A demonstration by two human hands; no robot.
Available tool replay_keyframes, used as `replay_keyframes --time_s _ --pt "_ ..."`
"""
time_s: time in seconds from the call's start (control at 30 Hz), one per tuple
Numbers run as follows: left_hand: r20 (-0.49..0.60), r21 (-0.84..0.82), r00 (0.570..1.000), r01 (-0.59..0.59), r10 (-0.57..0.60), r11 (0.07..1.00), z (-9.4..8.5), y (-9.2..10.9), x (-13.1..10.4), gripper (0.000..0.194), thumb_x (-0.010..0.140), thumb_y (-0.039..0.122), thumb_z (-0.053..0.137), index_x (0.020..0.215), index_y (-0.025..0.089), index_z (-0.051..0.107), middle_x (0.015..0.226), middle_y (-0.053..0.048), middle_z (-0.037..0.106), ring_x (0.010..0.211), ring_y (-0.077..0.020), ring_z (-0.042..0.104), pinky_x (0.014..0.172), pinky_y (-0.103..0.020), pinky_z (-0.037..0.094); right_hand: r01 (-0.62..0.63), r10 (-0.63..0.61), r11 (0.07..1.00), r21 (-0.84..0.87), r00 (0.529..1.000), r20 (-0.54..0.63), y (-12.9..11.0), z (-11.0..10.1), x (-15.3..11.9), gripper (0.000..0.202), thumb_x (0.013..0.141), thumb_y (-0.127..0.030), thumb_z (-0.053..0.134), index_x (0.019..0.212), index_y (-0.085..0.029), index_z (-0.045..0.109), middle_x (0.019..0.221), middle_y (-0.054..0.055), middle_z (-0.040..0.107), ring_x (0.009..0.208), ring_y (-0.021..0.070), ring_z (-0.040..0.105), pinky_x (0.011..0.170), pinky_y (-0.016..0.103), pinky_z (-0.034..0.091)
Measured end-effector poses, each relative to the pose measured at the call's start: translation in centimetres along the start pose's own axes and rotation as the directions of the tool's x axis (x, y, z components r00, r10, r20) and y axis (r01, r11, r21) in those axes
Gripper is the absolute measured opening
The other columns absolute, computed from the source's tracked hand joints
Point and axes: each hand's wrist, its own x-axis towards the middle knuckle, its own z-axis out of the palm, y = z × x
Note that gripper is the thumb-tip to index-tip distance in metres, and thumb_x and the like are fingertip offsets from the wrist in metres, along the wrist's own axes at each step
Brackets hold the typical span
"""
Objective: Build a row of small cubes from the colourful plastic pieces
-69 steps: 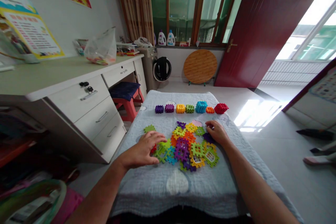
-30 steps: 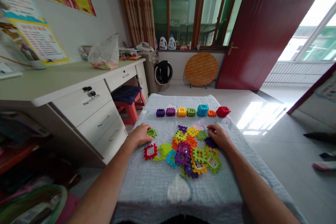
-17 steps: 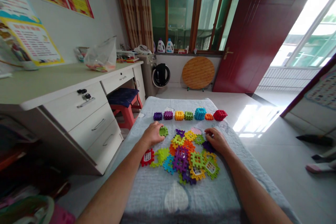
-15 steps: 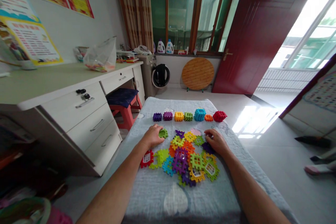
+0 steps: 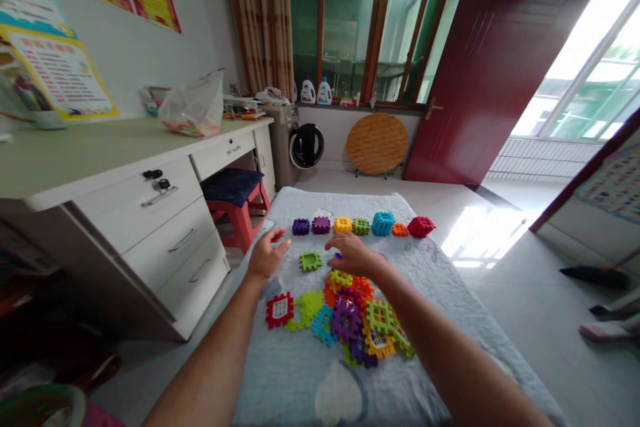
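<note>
A green square building tile (image 5: 311, 261) with an opening in its middle lies on the cloth between my hands. My left hand (image 5: 267, 255) is just left of it, fingers spread and holding nothing. On the tile's other side, my right hand (image 5: 354, 255) reaches across above the pile with fingers apart, and nothing shows in its grasp. Below it is a loose heap of notched plastic tiles, with a purple tile (image 5: 346, 317), a yellow-green tile (image 5: 380, 315) and a blue tile (image 5: 324, 325) among them. My right hand and forearm hide the heap's upper right part.
Behind the hands stands a row of coloured blocks, from a dark purple block (image 5: 301, 226) to a red block (image 5: 421, 226). A red tile (image 5: 279, 310) lies at the heap's left. The cloth-covered table (image 5: 280, 373) has a white desk (image 5: 175, 227) to its left.
My left hand has let go of the green tile and drawn back to the left. My right hand has moved left from the heap's right side to near that tile.
</note>
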Motion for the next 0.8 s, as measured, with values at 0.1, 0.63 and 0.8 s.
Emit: replay_keyframes --time_s 0.1,0.63,0.8 --pt "-0.01 0.042 1.0 0.006 -0.006 0.999 -0.2 -0.2 -0.3 0.044 0.07 0.043 0.055 0.102 0.013 0.061 0.104 -0.01 0.066 0.096 -0.0223 0.061 0.085 -0.033 0.048 -0.051 0.062 0.994 -0.096 0.991 0.118 -1.6 2.1 3.7 0.063 0.066 -0.043 0.07 0.121 -0.016 0.054 0.122 0.015 0.055 0.111 0.0295 0.047 0.092 0.042 0.037" --pt "0.002 -0.034 0.999 0.046 -0.046 0.998 -0.3 -0.4 -0.2 0.038 0.07 0.041 0.055 0.097 0.015 0.061 0.093 -0.007 0.068 0.09 -0.0214 0.063 0.088 -0.035 0.048 -0.026 0.087 0.972 -0.234 0.963 0.255 -1.8 4.1 5.9 0.058 0.058 -0.053 0.071 0.105 -0.02 0.063 0.111 0.013 0.056 0.102 0.0318 0.049 0.081 0.043 0.042" --pt "0.009 -0.04 0.999 0.051 -0.051 0.998 -0.1 -1.0 -0.1 0.041 0.071 0.042 0.055 0.1 0.014 0.061 0.095 -0.008 0.068 0.09 -0.0211 0.063 0.087 -0.034 0.048 -0.033 0.07 0.966 -0.258 0.989 0.132 -0.8 2.4 5.5 0.056 0.058 -0.048 0.069 0.106 -0.02 0.061 0.109 0.011 0.056 0.1 0.0288 0.048 0.083 0.04 0.039"
